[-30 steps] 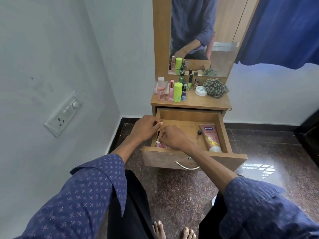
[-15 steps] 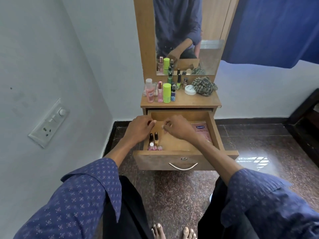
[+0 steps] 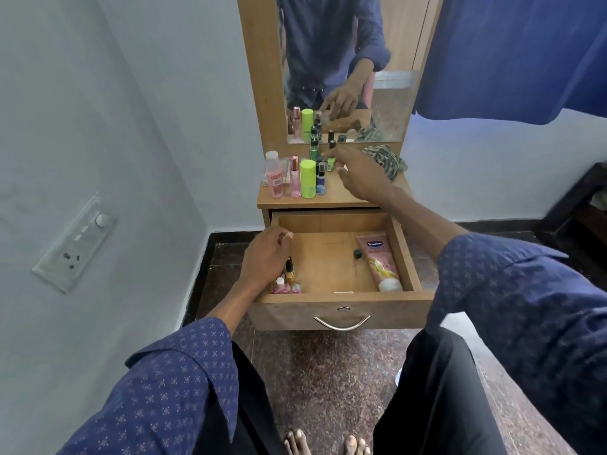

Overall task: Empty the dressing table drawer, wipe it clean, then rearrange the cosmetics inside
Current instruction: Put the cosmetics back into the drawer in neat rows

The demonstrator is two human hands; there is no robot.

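Beside left hand (image 3: 267, 257), nail polish bottles (image 3: 286, 284) in drawer (image 3: 328, 300) corner

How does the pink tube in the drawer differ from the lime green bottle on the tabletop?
The pink tube lies flat in the drawer by its right wall; the lime green bottle stands upright on the tabletop. The tube is flattened with a white cap; the bottle is round and one colour. Neither is being touched.
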